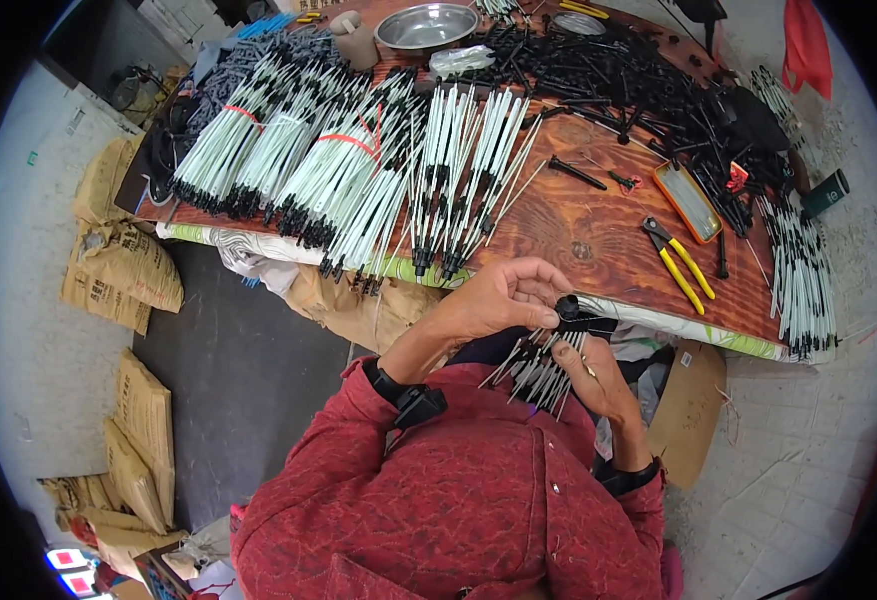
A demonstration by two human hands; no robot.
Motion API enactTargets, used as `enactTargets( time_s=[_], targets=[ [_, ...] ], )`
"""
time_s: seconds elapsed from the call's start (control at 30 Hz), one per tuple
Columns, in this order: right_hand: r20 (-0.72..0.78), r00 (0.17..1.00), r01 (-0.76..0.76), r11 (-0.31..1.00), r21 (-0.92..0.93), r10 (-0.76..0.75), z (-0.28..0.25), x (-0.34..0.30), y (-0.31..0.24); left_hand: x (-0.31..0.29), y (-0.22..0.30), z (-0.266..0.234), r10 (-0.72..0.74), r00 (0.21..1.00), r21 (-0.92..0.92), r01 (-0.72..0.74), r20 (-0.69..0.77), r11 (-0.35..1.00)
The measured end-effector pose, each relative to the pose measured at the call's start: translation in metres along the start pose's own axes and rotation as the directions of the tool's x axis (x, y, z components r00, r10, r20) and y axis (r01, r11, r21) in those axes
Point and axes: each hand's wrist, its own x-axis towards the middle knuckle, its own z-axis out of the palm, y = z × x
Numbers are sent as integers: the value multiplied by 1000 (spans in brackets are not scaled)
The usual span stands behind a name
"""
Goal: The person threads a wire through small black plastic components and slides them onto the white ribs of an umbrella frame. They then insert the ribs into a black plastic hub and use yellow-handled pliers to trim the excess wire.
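In front of my chest, below the table's front edge, a small bundle of thin white rods (533, 378) with black ends hangs fanned out and tilted. My right hand (598, 378) is closed on it, the thumb lying along its upper side. My left hand (518, 300) is at the upper end of the bundle. Its thumb and curled fingers pinch at a round black plastic piece (566, 307) there. A fine wire or thread runs across the black parts toward the right; where it ends is hard to make out.
Bundles of white rods (303, 150), some tied with red bands, line the table's left. Black plastic parts (618, 80) pile up behind. Yellow-handled pliers (678, 265), an orange-rimmed case (686, 200) and a black rod (576, 172) lie rightward. A metal bowl (426, 28) stands behind.
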Motion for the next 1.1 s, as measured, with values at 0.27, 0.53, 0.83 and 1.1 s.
enactTargets(
  time_s=[0.27, 0.53, 0.83, 1.1],
  targets=[
    [105, 994, 7, 997, 78, -16, -9, 9, 10, 3, 4, -4, -26, 999, -105, 29, 22, 994],
    [145, 989, -66, 982, 174, 41, -13, 9, 4, 7, -10, -6, 41, 999, -122, -38, 26, 992],
    [80, 996, 30, 991, 130, -41, -4, 33, 6, 2, -6, -28, 13, 998, -96, -19, -69, 995],
    [150, 987, 37, 990, 132, -57, -6, 36, 8, 6, -16, -33, 66, 996, -138, -74, -61, 988]
  ],
)
